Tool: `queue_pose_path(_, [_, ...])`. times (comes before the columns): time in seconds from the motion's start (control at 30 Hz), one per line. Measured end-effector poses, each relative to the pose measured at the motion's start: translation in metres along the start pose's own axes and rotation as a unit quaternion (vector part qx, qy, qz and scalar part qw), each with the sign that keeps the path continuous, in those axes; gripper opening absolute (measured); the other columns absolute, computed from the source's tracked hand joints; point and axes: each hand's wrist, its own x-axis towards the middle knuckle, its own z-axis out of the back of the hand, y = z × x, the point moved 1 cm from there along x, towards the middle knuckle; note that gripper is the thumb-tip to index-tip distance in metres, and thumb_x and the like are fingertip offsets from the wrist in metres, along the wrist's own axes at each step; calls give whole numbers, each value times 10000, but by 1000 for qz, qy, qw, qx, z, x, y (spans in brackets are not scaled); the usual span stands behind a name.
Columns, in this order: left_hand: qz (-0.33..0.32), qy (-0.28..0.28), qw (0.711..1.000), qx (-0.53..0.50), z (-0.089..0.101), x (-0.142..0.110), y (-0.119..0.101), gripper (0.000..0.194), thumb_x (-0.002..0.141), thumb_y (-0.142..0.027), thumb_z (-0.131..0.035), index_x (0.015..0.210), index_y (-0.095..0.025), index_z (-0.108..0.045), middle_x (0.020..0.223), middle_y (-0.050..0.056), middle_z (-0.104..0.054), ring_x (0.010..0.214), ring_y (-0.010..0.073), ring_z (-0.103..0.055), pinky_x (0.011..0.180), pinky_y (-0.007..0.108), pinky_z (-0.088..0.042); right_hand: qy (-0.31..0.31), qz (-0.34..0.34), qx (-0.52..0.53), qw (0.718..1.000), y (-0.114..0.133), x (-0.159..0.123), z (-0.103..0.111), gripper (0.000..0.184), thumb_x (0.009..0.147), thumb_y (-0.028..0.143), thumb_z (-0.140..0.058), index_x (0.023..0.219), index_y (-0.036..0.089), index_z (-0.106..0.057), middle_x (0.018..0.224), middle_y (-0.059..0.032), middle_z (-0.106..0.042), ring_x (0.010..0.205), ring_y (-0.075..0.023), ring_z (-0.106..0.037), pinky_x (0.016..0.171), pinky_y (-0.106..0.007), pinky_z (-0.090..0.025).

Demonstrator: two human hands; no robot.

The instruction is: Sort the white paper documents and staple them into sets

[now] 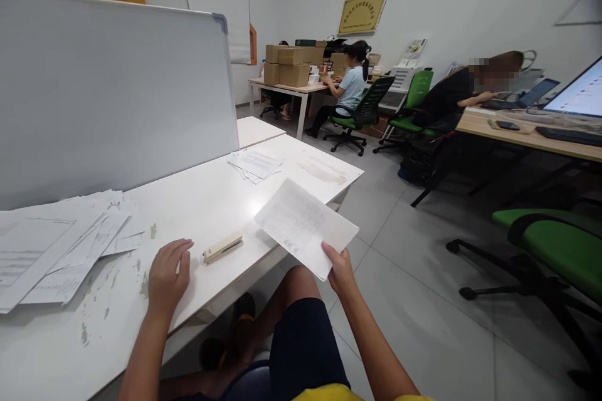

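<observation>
My right hand (339,268) grips a thin stack of printed paper sheets (301,216) by its near right corner, thumb on top. The sheets are held tilted over the front edge of the white table (197,200). My left hand (169,274) rests on the tabletop, holding nothing, its fingers loosely bent and the thumb a little apart. Just right of that hand, without contact, lies a cream stapler (222,247). Farther back on the table is a small, loosely fanned pile of printed sheets (256,164).
A large messy heap of papers (56,250) covers the table's left side. Behind it stands a whiteboard panel (113,94). A green chair (555,250) is at the right. Two seated people (350,84) work at other desks; cardboard boxes (291,66) stand on the far one.
</observation>
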Motion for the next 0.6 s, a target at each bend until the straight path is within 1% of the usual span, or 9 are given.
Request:
queue_pose_path(0.1, [-4,31,999,-39,-4,13,-29,322,930,-371,-441,1168,-224,-600,1167,108,-656,1157,265,-580,1019,459,-446,18,61,-21,998,10,1,0,425,677,431,-744,1021,188,-692,1005,-135,-734,960,-296,-692,874,-465,-559])
queue_pose_path(0.13, [8,47,997,-66,-7,19,-41,391,928,-392,-455,1274,-228,-537,1260,115,-615,1213,267,-547,1043,465,-431,28,77,-34,996,14,5,-2,420,670,433,-756,1006,188,-700,989,-133,-736,957,-295,-688,872,-460,-555])
queue_pose_path(0.2, [37,75,986,-144,-13,34,-61,598,919,-434,-491,1458,-240,-320,1423,126,-495,1295,267,-486,1063,472,-418,52,103,-57,992,25,17,-12,398,652,435,-777,958,188,-716,953,-126,-740,931,-294,-685,848,-453,-555])
queue_pose_path(0.27, [52,90,970,-220,-21,50,-76,757,899,-462,-532,1520,-252,-152,1497,132,-409,1335,268,-449,1071,472,-415,95,122,-65,986,38,32,-26,386,644,442,-786,932,191,-726,952,-114,-743,931,-292,-680,837,-441,-553])
queue_pose_path(0.3, [61,96,963,-245,-25,57,-79,790,886,-467,-556,1523,-253,-140,1502,134,-403,1338,271,-448,1069,468,-417,123,126,-65,982,44,40,-34,386,644,448,-788,930,194,-730,960,-106,-745,941,-292,-677,837,-434,-551])
queue_pose_path(0.37, [89,102,954,-268,-32,64,-79,745,861,-466,-599,1488,-240,-267,1445,133,-478,1299,274,-492,1044,444,-444,182,117,-72,974,55,53,-49,394,633,459,-797,924,200,-740,966,-90,-748,950,-295,-676,833,-423,-550])
queue_pose_path(0.47, [129,84,948,-278,-40,55,-68,479,861,-454,-596,1254,-182,-566,1199,118,-661,1108,258,-627,925,386,-522,245,75,-91,962,56,66,-67,386,607,458,-816,888,200,-756,934,-71,-754,906,-294,-685,818,-420,-547])
queue_pose_path(0.53, [133,55,952,-270,-44,39,-62,353,867,-433,-584,1081,-160,-650,1044,101,-712,982,243,-673,855,364,-547,264,50,-99,958,45,70,-76,376,592,457,-822,852,192,-758,898,-66,-755,862,-285,-690,804,-417,-543])
queue_pose_path(0.6, [135,16,961,-242,-47,22,-59,297,863,-402,-589,1010,-156,-667,965,88,-725,911,234,-688,810,353,-558,264,36,-97,959,27,71,-82,380,575,471,-822,812,183,-751,849,-64,-753,809,-271,-688,771,-403,-541])
